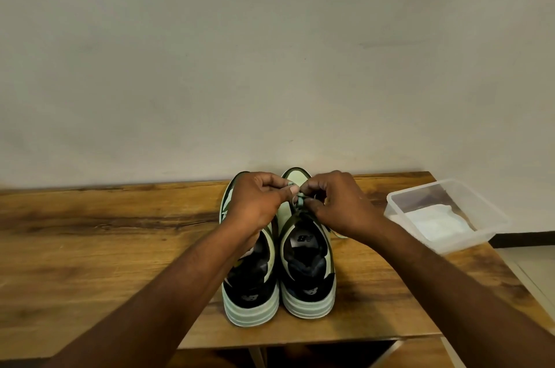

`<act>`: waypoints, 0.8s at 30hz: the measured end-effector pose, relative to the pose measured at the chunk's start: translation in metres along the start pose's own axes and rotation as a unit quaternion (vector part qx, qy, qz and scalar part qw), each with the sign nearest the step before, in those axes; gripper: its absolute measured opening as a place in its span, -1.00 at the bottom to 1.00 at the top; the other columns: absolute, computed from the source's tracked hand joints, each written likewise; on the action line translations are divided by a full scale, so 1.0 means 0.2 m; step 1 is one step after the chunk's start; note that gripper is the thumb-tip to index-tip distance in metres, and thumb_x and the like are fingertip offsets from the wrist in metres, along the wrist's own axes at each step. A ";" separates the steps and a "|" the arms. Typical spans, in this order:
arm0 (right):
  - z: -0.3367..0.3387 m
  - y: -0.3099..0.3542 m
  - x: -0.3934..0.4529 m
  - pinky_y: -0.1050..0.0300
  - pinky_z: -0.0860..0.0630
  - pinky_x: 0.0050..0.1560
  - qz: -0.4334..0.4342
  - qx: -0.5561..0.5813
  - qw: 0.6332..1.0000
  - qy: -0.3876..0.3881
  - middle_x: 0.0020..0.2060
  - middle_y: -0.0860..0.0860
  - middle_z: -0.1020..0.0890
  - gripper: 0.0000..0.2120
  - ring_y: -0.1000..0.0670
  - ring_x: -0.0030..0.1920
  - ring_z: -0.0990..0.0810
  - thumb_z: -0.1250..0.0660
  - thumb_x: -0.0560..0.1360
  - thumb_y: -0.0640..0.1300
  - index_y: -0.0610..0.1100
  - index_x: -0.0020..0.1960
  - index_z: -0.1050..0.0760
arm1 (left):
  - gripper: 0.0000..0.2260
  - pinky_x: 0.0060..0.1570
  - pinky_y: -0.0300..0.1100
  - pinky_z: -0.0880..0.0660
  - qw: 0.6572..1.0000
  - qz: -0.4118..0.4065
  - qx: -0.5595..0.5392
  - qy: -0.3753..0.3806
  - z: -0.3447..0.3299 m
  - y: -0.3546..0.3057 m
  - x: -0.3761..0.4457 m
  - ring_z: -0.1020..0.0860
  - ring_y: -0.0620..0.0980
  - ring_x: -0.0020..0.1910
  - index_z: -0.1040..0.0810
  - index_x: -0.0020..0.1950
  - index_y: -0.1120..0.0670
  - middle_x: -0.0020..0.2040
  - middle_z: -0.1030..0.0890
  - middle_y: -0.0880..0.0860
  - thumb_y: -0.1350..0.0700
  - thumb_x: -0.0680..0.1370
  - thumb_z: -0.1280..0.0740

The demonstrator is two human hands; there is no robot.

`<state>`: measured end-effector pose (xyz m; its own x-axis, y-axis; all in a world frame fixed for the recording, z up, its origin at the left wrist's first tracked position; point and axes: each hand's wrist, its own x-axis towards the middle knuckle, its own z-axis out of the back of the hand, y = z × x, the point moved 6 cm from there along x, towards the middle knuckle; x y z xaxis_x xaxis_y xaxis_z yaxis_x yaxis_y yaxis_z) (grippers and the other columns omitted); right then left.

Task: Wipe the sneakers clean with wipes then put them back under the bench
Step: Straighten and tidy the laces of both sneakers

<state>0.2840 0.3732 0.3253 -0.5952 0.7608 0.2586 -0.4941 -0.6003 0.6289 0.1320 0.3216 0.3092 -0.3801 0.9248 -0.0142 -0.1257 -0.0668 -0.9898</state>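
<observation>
Two pale-green and black sneakers stand side by side on the wooden bench (105, 232), heels toward me: the left sneaker (252, 292) and the right sneaker (307, 277). Over the right sneaker's tongue, my left hand (258, 202) and my right hand (342, 205) each pinch a green lace (298, 202) with curled fingers. The toe of the left sneaker is partly hidden behind my left hand. A clear plastic box (444, 214) with white wipes (435, 223) inside sits at the right end of the bench.
A plain grey wall rises right behind the bench. The bench's front edge lies just below the heels, with a dark opening (300, 352) underneath. Pale floor (534, 265) shows past the bench's right end.
</observation>
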 end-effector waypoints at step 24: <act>0.13 0.04 0.00 0.02 -0.56 -0.23 0.161 0.058 0.984 -0.045 -0.16 0.08 -0.63 -0.84 -0.01 -0.16 -0.63 -0.63 0.39 -0.18 0.00 -0.07 -0.76 | -0.89 0.10 -0.07 -0.65 0.998 0.047 -0.011 -0.046 0.03 0.04 0.02 -0.73 -0.02 -0.12 -0.72 -0.22 0.14 -0.20 -0.76 0.03 0.20 0.46 -0.60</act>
<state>0.2967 0.3743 0.3482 -0.6474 0.5574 0.5198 -0.2094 -0.7858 0.5819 0.1241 0.3233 0.3028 -0.4726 0.8762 -0.0942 -0.0664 -0.1420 -0.9876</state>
